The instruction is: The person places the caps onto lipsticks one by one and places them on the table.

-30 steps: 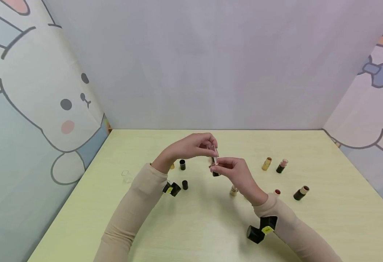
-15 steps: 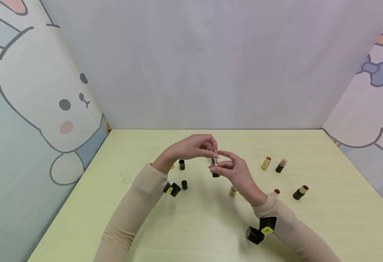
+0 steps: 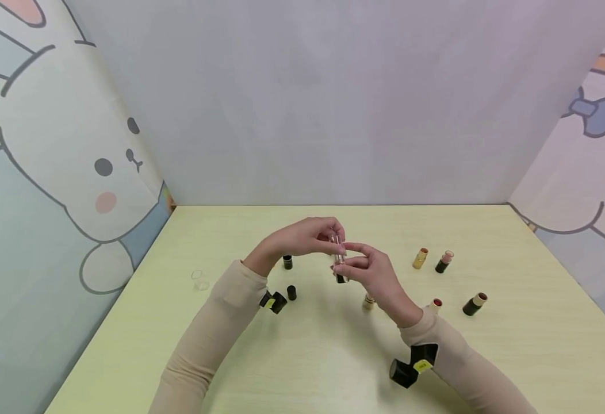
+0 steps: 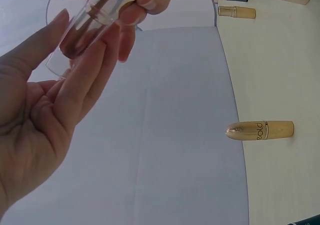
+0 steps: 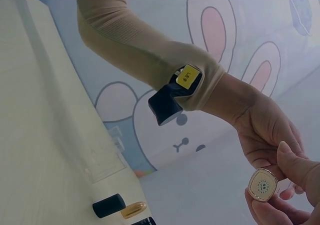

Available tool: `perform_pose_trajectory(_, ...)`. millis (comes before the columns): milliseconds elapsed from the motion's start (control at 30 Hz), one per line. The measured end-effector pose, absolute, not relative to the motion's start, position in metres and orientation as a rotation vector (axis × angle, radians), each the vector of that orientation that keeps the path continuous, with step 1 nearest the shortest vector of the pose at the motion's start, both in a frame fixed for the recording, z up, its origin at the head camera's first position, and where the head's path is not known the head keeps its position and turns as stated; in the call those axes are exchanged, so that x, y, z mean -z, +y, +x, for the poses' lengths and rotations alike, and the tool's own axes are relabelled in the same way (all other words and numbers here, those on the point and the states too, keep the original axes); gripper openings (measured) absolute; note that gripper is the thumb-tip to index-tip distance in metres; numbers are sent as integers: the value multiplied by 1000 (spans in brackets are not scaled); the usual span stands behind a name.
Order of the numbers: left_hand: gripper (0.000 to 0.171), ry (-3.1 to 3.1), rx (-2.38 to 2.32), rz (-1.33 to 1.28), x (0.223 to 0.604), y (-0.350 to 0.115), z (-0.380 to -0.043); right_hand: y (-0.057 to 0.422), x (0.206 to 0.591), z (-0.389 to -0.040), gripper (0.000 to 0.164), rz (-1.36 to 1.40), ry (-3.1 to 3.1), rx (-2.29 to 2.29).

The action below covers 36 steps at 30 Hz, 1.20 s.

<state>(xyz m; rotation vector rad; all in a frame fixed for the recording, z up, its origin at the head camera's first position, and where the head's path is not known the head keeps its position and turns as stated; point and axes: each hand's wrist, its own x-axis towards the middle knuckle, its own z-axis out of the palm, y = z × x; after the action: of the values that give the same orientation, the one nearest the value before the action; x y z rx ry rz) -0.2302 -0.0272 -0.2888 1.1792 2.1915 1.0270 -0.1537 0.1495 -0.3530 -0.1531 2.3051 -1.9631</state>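
Observation:
Above the table, both hands meet at a lipstick with a dark lower part and a clear cap. From the upper left my left hand pinches the clear cap between thumb and fingers. My right hand grips the lipstick's lower part, its index finger raised along the cap. Through the clear wall in the left wrist view, the lipstick's inner part shows inside the cap. The right wrist view faces the base, which bears a round label. Whether the cap is fully seated cannot be told.
Uncapped lipsticks stand at right: a gold one, a black one with a pink top and a black-and-gold one. Another gold-toned tube stands near my right wrist. Black caps and clear pieces are at left.
My left hand has come slightly lower with the clear cap, closer to the right hand. The right index finger has lifted from the lipstick's lower part up toward the cap.

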Motion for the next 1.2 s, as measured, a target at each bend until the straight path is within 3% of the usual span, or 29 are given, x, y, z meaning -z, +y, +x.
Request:
perform_pose_trajectory(600,25,2193,-1233,1034,282,-35,-239,158,347,-163,44,-288,2408,1890)
perform_pose_trajectory(900,19,2223,-1656,825,287,-73,-239,189,327,-179,36,-328,2601,1804)
perform_pose_trajectory(1200,27,2303,-1597,666,313,-120,-230,208,310,-220,30,-341,2805,1432)
